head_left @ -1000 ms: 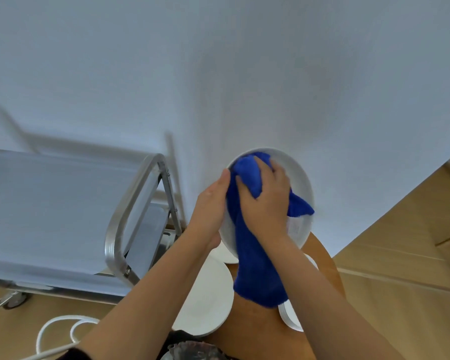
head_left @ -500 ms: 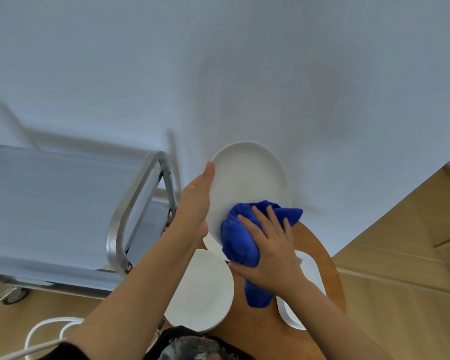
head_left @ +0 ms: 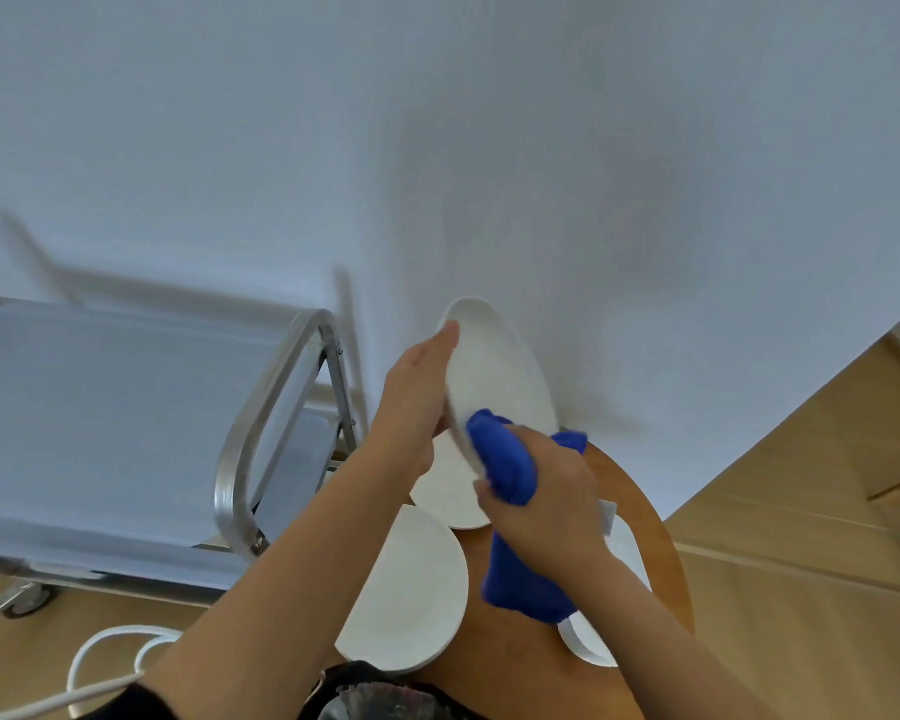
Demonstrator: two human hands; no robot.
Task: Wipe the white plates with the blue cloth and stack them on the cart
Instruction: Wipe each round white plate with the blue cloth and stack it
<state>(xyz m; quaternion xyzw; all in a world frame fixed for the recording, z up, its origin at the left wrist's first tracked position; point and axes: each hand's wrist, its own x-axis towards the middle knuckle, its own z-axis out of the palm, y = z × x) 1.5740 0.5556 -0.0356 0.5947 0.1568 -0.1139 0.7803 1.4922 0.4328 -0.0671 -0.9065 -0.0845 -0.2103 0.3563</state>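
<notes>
My left hand (head_left: 411,407) holds a white plate (head_left: 500,376) upright by its left rim, tilted so its face turns right. My right hand (head_left: 546,496) grips the blue cloth (head_left: 505,465) and presses it on the plate's lower edge; the cloth's tail hangs down below my wrist. Three more white plates lie on the round wooden table (head_left: 645,517): one near left (head_left: 411,589), one behind it (head_left: 448,491), one at right (head_left: 630,558) mostly hidden by my arm. The metal cart (head_left: 100,433) stands to the left, its top shelf bare.
A white wall rises right behind the table and cart. The cart's steel handle (head_left: 250,444) juts toward the table. A white cable (head_left: 110,646) loops on the wooden floor at lower left. Wooden floor extends to the right.
The plate has turned more edge-on and tilted right. My right hand slid the cloth from the plate's face down to its lower rim.
</notes>
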